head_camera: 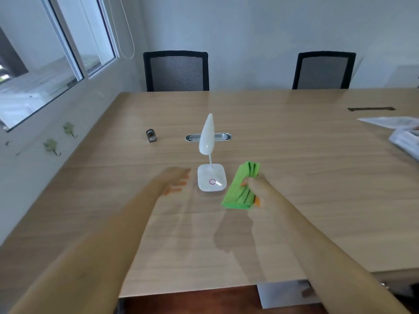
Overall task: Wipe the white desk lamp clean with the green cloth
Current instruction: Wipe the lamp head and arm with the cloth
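Approach step, judged: no wiping contact is made yet. The white desk lamp (211, 175) stands upright on the wooden table (294, 155), square base near, slim neck rising to a pointed head that leans slightly to the far side. The green cloth (240, 189) is bunched and folded in the right hand (254, 186), fingers closed around it, with a thick wad left hanging below the fist; it is held just right of the lamp base, apparently not touching it, though the gap is small. The left hand (175, 181) is blurred, fingers spread and loosely extended, nothing gripped, positioned just left of the base. The lamp is thus bracketed between both hands. Next move, as judged: the base needs to be steadied by the left hand, since the lamp looks light and top-heavy, then the cloth brought left onto the base or up to the head. Tipping under sideways pressure is the likely risk. Two chairs (176, 71) and a cable slot (208, 137) lie beyond, clear of the work.
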Available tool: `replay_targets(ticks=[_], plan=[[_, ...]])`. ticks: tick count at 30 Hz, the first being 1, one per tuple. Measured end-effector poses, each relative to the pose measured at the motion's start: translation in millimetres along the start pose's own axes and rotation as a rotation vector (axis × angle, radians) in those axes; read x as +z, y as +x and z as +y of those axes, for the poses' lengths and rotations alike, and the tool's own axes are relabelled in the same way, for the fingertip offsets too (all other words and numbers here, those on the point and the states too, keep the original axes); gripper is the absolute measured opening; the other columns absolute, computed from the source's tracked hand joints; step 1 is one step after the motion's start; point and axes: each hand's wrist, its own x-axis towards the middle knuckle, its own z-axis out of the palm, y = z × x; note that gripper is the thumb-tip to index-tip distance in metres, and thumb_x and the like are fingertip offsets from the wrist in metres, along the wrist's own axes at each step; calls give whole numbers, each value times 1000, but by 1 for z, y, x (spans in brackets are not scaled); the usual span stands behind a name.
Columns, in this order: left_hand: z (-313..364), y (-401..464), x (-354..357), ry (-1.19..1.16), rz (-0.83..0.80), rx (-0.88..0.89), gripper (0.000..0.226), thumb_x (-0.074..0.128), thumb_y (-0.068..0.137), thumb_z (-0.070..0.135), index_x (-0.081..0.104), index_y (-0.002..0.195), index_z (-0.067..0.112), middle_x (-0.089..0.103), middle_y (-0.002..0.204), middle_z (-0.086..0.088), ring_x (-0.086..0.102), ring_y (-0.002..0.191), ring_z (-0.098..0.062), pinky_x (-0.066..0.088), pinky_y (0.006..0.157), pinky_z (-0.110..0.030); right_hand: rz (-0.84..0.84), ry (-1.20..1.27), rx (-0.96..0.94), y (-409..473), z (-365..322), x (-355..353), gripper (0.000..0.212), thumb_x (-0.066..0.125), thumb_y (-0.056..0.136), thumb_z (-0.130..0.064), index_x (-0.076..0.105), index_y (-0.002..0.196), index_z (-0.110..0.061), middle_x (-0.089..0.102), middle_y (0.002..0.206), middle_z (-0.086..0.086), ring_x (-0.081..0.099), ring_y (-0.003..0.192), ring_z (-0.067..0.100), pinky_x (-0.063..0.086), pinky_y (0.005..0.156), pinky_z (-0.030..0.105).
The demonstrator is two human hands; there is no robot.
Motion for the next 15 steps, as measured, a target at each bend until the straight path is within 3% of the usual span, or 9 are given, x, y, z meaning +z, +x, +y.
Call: replay_targets(ticks=[2,3,5,8,10,12,15], plan=[[38,0,-18,-68,24,109,45,50,89,50,53,128,27,54,133,8,53,112,-17,44,94,-36,65,-129,-196,-3,-31,-8,40,47,80,2,50,119,-4,62,108,19,61,98,32,54,83,41],[56,-1,-23,-91,1,165,54,44,90,55,46,137,30,48,141,10,50,121,-16,41,100,-37,104,-191,-304,-8,-47,-11,39,46,78,2,55,114,-7,62,98,13,60,89,28,51,70,32],[88,-4,-25,-119,-67,250,61,30,91,62,35,144,33,36,152,11,39,136,-18,34,109,-40,192,-318,-517,-20,-75,-13,39,46,75,1,61,107,-16,60,86,2,54,79,23,37,55,27],[120,-3,-14,-158,-136,312,65,13,91,64,34,145,34,29,156,8,29,143,-19,27,114,-42,278,-458,-803,-36,-105,-4,54,47,73,3,62,115,-26,67,91,-2,56,80,21,38,64,21],[134,0,-5,-183,-193,328,67,7,92,63,38,143,32,28,157,7,26,144,-19,23,117,-44,304,-505,-949,-42,-115,6,60,46,72,6,61,121,-26,70,112,-1,62,96,20,47,77,22],[142,4,1,-170,-253,322,73,2,92,63,41,143,27,29,157,6,25,145,-17,22,116,-43,326,-552,-1042,-45,-120,14,61,44,72,8,61,122,-23,66,125,-1,60,112,20,49,90,27],[149,10,6,-163,-283,275,84,0,91,63,42,142,12,39,152,0,33,141,-17,29,110,-39,317,-659,-1099,-41,-120,25,61,43,73,8,61,123,-22,63,130,-2,56,118,22,50,96,32]])
